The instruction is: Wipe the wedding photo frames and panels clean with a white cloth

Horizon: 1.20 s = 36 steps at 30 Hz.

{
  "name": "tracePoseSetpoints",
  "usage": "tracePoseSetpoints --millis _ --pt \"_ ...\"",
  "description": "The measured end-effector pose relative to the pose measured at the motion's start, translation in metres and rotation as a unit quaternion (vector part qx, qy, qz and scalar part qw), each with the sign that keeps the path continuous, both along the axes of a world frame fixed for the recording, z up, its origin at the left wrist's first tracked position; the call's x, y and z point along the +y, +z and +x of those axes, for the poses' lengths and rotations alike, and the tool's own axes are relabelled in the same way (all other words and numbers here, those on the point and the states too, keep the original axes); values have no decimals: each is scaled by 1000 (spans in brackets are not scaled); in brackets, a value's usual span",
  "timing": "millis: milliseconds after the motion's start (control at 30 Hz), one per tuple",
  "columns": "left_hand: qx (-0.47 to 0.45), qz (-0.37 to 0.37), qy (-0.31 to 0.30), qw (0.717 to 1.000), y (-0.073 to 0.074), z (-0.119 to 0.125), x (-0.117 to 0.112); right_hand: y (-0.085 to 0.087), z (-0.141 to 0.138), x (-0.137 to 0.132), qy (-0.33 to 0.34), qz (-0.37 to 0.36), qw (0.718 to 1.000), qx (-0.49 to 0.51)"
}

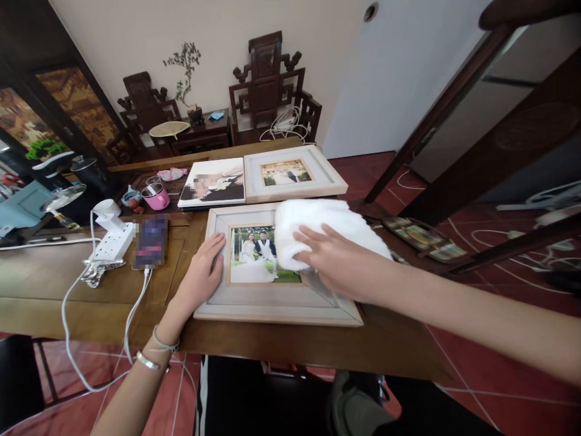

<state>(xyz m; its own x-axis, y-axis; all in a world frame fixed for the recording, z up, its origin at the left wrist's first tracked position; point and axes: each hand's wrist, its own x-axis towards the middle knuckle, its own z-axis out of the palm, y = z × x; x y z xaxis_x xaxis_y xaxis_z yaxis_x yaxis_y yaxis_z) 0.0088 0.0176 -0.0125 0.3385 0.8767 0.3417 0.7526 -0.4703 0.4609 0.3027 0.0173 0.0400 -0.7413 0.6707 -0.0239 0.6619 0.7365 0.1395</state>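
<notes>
A pale wooden picture frame (281,315) lies flat on the wooden table, with a wedding photo (254,254) in its middle. My left hand (206,266) rests on the frame's left border, fingers stretched out along it. On the right part of the frame is a fluffy white cloth (318,221). My right hand (329,257) presses this cloth down with its fingers bent over it, and the cloth covers the photo's right side and the upper right corner of the frame.
Behind lie a second framed photo (324,163) and a photo album (213,181). To the left are a phone (150,241) on a charging cable, a white power strip (113,241) and a pink mug (155,196). The table's front edge (272,351) runs close to me.
</notes>
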Motion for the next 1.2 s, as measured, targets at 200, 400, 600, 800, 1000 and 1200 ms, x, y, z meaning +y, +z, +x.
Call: tracePoseSetpoints --millis 200,400,600,800,1000,1200 --pt "4 12 -1 1000 -1 0 0 -10 -4 -71 -5 -98 994 43" --pt "24 4 -11 1000 1 0 -1 -3 -17 -75 -19 -103 993 51" --pt "29 -1 -27 999 2 -3 0 -4 -8 -7 -10 36 999 35" --pt "13 -4 -11 1000 2 -1 0 -12 -1 46 -7 49 998 24" --pt "-1 -3 4 1000 1 0 -1 17 -23 -14 -55 -44 996 -52" --pt "6 7 2 1000 0 1 0 29 -41 -66 -68 -222 970 -76"
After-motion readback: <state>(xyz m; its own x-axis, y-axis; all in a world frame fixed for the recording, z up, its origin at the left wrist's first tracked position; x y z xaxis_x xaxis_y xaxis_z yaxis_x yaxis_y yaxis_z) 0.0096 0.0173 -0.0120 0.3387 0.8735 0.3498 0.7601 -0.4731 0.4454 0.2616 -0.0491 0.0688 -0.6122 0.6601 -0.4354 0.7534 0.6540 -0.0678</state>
